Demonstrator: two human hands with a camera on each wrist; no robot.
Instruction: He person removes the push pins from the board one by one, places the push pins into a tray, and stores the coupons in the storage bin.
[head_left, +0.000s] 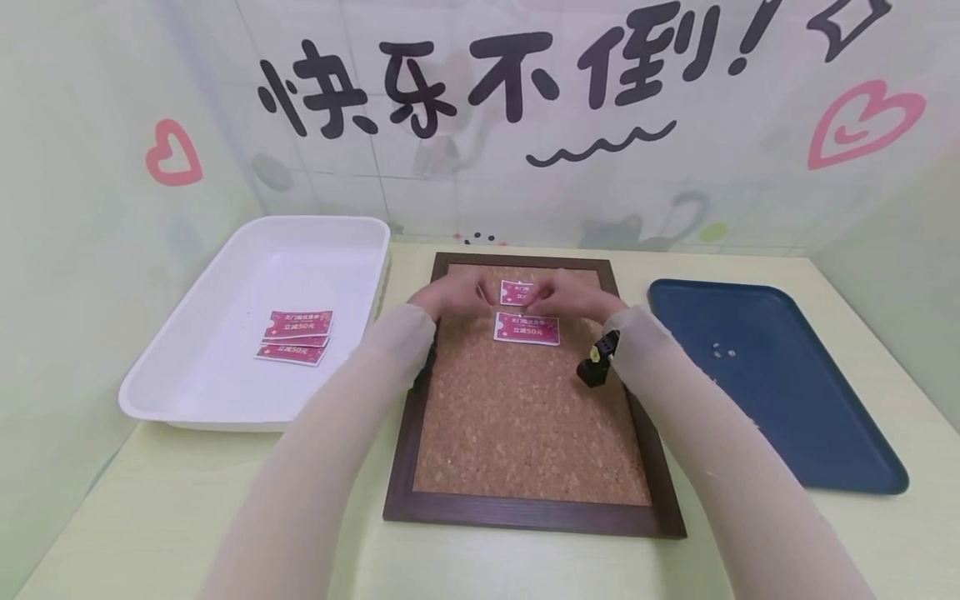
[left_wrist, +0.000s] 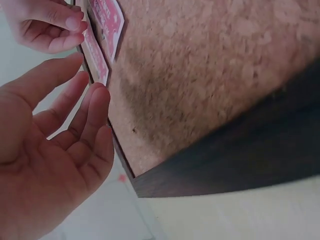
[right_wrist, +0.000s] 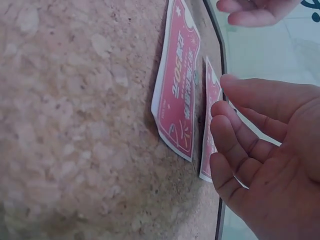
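Note:
Two pink coupons lie one above the other near the far end of a framed corkboard (head_left: 525,425). My left hand (head_left: 453,296) hovers just left of the upper coupon (head_left: 513,293), fingers loosely bent with nothing between them in the left wrist view. Over that coupon's right part is my right hand (head_left: 573,296), covering some of it. The right wrist view shows the right thumb and fingers apart, fingertips beside the upper coupon's edge. The lower coupon (right_wrist: 176,95) has lifted corners, and a small pale pin (right_wrist: 196,78) shows at its top edge.
Left of the board, a white tray (head_left: 251,250) holds several overlapping pink coupons (head_left: 296,333). On the right, a dark blue tray (head_left: 817,417) carries small clear pieces (head_left: 723,352). A wall with large lettering (head_left: 510,79) rises behind the table.

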